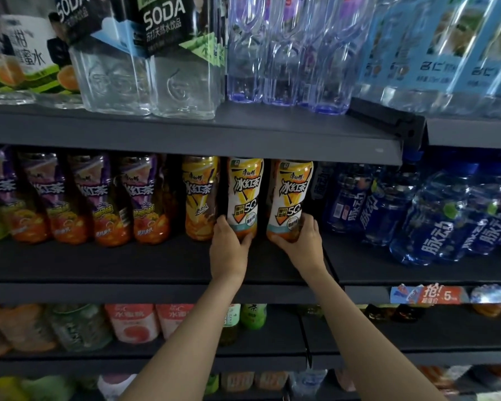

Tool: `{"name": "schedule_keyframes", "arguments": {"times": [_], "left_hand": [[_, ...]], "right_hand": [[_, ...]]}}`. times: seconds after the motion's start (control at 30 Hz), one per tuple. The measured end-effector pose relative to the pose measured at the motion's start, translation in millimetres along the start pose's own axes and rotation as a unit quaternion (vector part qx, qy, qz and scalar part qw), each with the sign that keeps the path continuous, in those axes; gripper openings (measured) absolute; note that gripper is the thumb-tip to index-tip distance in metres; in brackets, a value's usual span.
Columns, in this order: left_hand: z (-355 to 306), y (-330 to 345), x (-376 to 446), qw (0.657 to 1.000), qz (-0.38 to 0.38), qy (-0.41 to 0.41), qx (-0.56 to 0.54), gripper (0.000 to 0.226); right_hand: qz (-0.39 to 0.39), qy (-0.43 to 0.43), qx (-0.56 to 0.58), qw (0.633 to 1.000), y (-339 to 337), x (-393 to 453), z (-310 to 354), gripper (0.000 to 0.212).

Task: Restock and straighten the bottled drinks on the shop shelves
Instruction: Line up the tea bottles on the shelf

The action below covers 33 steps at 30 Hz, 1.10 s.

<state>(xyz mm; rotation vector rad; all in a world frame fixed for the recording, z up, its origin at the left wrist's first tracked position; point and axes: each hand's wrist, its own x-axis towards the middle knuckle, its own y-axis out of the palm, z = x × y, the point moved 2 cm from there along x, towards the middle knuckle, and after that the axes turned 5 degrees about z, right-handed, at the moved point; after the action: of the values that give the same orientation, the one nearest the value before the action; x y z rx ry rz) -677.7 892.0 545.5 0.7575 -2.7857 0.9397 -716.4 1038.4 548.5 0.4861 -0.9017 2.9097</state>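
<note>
I have my left hand [229,244] wrapped round the base of one white-and-orange iced tea bottle [243,195] and my right hand [301,241] round the base of its twin [291,198], fingers [308,224] curled against the lower label and thumbs tucked under the front edge. Both bottles stand upright side by side on the middle shelf [128,261], set back from its front lip, between a yellow-labelled tea bottle [198,195] and the blue drink bottles [434,218]. I judge them full, so fairly heavy for their size and top-heavy if pushed high up; the plastic should give a little under a squeeze and the glossy sleeve may slip, which is why a low grip near the base seems right for sliding them. I cannot see caps or liquid level, as the upper shelf [243,134] hides the tops. Above it stand clear soda bottles [182,68] that look filled with clear liquid.
</note>
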Motion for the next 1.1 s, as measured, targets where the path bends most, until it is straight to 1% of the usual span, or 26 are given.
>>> {"name": "schedule_keyframes", "arguments": {"times": [0.17, 0.33, 0.63, 0.87, 0.97, 1.1], "left_hand": [[2, -2, 0, 1.0, 0.027, 0.009, 0.005, 0.042], [5, -2, -3, 0.997, 0.05, 0.049, 0.026, 0.051], [7, 2, -4, 0.997, 0.048, 0.059, 0.022, 0.058], [7, 2, -3, 0.997, 0.053, 0.056, 0.028, 0.056], [5, -1, -7, 0.998, 0.026, 0.062, 0.013, 0.052], [1, -13, -21, 0.99, -0.072, 0.112, -0.037, 0.037]], "right_hand": [[-0.003, -0.002, -0.01, 1.0, 0, 0, 0, 0.07], [0.005, -0.005, -0.013, 1.0, -1, -2, 2, 0.072], [0.011, -0.019, -0.027, 0.999, 1, -2, 3, 0.072], [0.014, -0.015, -0.04, 0.999, 2, -2, 6, 0.072], [0.029, -0.001, -0.042, 0.999, 2, -3, 7, 0.072], [0.079, 0.029, -0.035, 0.996, -6, -10, 5, 0.074]]}}
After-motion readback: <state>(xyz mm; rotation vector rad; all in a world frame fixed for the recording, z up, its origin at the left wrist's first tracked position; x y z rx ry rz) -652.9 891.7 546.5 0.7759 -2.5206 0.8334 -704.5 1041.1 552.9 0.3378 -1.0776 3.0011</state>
